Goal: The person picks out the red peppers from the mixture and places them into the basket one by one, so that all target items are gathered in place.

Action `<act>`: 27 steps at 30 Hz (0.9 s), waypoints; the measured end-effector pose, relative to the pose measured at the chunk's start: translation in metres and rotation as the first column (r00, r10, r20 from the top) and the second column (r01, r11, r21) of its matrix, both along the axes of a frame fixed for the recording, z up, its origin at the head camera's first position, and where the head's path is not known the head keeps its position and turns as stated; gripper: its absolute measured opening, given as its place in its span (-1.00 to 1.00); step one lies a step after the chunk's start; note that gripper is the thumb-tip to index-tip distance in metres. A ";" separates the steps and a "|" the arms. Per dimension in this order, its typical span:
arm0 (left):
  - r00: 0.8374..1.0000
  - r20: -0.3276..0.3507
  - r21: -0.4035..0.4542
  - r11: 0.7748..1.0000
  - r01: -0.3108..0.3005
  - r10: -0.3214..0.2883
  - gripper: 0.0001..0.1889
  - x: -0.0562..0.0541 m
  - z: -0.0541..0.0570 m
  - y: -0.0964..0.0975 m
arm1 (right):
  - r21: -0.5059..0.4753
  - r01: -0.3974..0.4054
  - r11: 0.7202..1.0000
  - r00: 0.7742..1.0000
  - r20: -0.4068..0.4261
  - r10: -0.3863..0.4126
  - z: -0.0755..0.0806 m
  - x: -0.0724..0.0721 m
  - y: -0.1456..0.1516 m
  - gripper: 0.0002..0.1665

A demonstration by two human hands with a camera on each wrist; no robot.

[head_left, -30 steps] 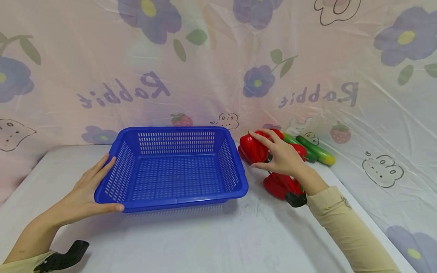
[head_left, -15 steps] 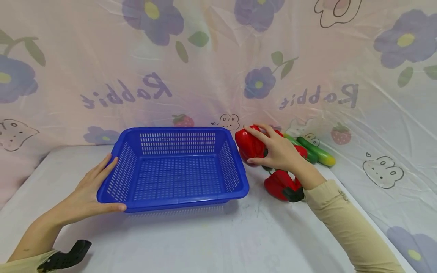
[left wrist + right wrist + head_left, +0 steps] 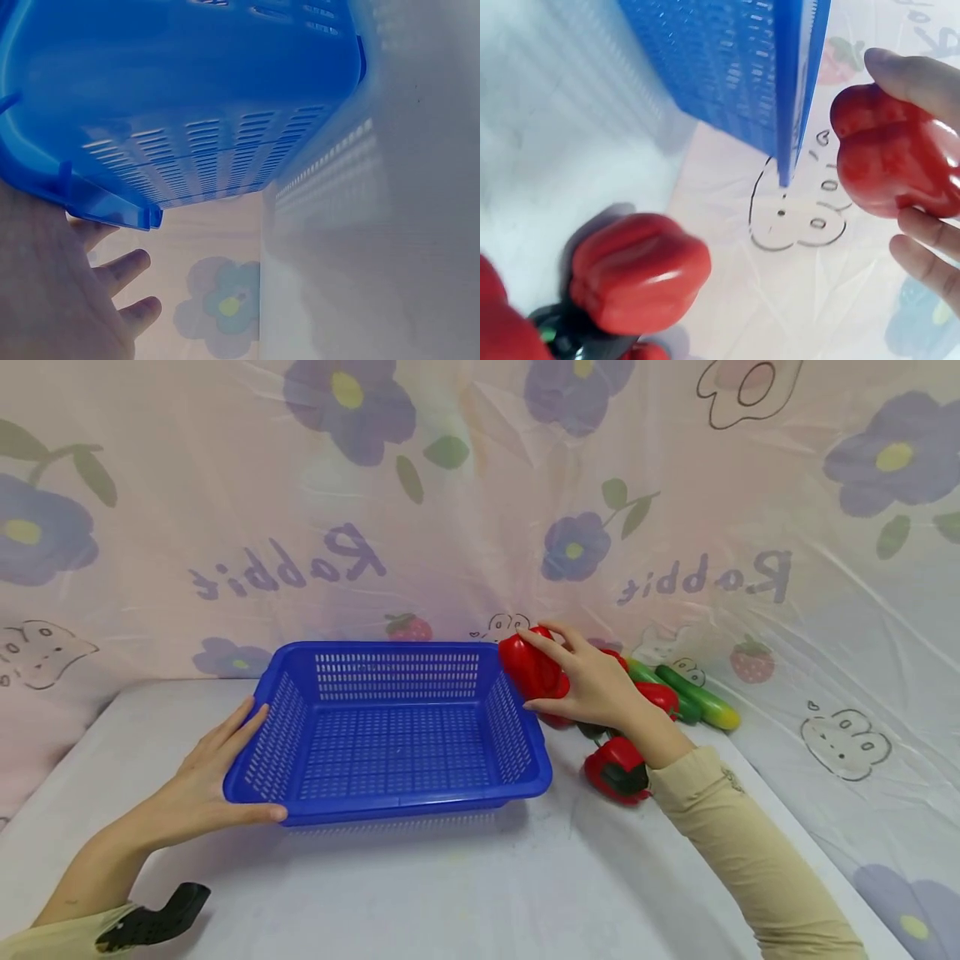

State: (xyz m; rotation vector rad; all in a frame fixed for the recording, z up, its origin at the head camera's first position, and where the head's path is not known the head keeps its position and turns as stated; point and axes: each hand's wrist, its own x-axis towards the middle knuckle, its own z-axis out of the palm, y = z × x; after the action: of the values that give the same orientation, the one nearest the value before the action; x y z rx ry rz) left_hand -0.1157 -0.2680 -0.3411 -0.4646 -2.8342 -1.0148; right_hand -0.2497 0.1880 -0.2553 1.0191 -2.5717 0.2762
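Observation:
My right hand (image 3: pixel 588 681) holds a red bell pepper (image 3: pixel 528 667) between thumb and fingers, right at the basket's back right rim. In the right wrist view the pepper (image 3: pixel 889 154) hangs beside the basket's blue wall (image 3: pixel 720 67). My left hand (image 3: pixel 198 785) touches the blue plastic basket (image 3: pixel 397 802) at its left end, the thumb along the front corner and the fingers spread against the side. From the left wrist, the fingers (image 3: pixel 124 270) reach straight out past the rim. Nothing lies inside the basket.
Another red bell pepper (image 3: pixel 641 274) lies under the right hand, touching a dark glossy thing (image 3: pixel 570 337). Nearer stands a further red pepper (image 3: pixel 618 752). Beyond the wrist are more red vegetables (image 3: pixel 660 697) and a green cucumber-like vegetable (image 3: pixel 701 697). A patterned curtain (image 3: pixel 465 527) hangs behind.
My right hand has carried the red bell pepper left and slightly up, from among the other peppers to the basket's right rim. The left hand keeps its place on the basket.

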 end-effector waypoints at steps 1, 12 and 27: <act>1.000 0.000 -0.001 1.000 0.000 0.000 0.30 0.000 0.000 0.001 | 0.002 -0.002 1.000 1.000 -0.002 0.002 0.000 0.000 -0.002 0.08; 1.000 0.016 0.005 1.000 0.001 -0.001 0.30 0.001 0.002 0.003 | -0.007 -0.029 1.000 1.000 0.010 0.029 0.004 -0.004 -0.023 0.09; 1.000 0.029 -0.003 1.000 -0.011 0.011 0.29 0.001 0.004 0.003 | -0.002 -0.092 0.996 0.996 0.007 0.093 0.008 -0.008 -0.048 0.11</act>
State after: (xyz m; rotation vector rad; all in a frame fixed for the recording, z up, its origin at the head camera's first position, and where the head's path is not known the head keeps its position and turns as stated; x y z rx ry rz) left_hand -0.1152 -0.2651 -0.3368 -0.4375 -2.8609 -1.0241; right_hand -0.2579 0.1402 -0.2475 1.1404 -2.5339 0.3071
